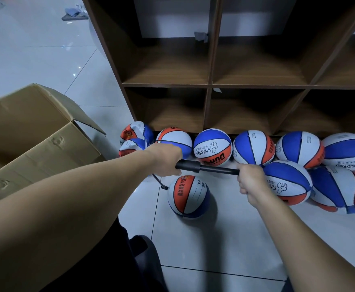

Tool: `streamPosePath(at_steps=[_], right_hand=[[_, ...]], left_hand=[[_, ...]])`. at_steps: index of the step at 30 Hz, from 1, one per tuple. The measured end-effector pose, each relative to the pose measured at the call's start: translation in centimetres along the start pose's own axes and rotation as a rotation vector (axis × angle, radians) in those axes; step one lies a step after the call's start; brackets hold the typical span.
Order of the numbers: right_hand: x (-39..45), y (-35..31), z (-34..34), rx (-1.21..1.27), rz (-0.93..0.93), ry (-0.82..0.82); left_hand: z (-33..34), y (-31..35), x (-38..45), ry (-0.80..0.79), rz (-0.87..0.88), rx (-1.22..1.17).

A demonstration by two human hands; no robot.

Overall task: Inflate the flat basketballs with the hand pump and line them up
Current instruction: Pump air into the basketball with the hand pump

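Meanwhile, at the pump: we are gripping the black hand pump (206, 166) crosswise above the floor, our left hand (165, 160) curling round the thicker barrel end and our right hand (248, 178) wrapping tightly round the handle end of the thin rod.

Ball in work: the basketball (188, 197) is sitting on the tiles just below the pump, its thin hose (159, 182) running down from the barrel end to the ball's upper left side.

Doing it well: we are judging that steady, full strokes suit best, the left hand keeping the barrel fixed so the hose is not tugging at the valve; the ball is resting loose on smooth tile and could roll, so easy pressure matters.

Progress: we are reading this ball as rounding out but not yet lined up.

Row: other basketballs (213, 146) are lying side by side against the foot of the shelf unit (211, 85), with two more (288, 182) crowding in front on the right and two at the left end looking softer and creased.

Floor: pale glossy tiles (204, 245) are carrying everything and throwing back the light.

Room: an open cardboard box (35, 142) is standing at our left; the brown shelf cubbies are showing scraps of tape; cloth items (75, 13) are lying far off on the floor.
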State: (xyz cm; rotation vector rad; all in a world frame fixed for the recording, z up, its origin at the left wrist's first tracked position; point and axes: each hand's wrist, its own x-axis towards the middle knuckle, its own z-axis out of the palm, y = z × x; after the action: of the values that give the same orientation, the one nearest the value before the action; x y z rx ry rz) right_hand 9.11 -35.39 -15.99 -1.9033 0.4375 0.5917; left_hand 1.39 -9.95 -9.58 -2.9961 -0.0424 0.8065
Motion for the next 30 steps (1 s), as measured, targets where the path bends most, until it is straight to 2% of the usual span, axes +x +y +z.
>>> streamPosePath(at_steps=[7, 18, 24, 30], right_hand=[[-3.3, -0.5, 2.9, 0.048, -0.111, 0.005], [-5.1, -0.9, 5.7, 0.104, -0.173, -0.049], [-5.5, -0.8, 5.7, 0.089, -0.161, -0.079], [-4.1, -1.2, 4.3, -0.031, -0.2, -0.089]], left_hand=[[0.1, 1.4, -0.8, 0.069, 0.052, 0.033], [-0.3, 2.3, -1.1, 0.142, 0.078, 0.022], [-0.2, 2.8, -0.8, 0.129, 0.112, 0.02], [-0.2, 2.5, 0.0, 0.096, 0.112, -0.034]])
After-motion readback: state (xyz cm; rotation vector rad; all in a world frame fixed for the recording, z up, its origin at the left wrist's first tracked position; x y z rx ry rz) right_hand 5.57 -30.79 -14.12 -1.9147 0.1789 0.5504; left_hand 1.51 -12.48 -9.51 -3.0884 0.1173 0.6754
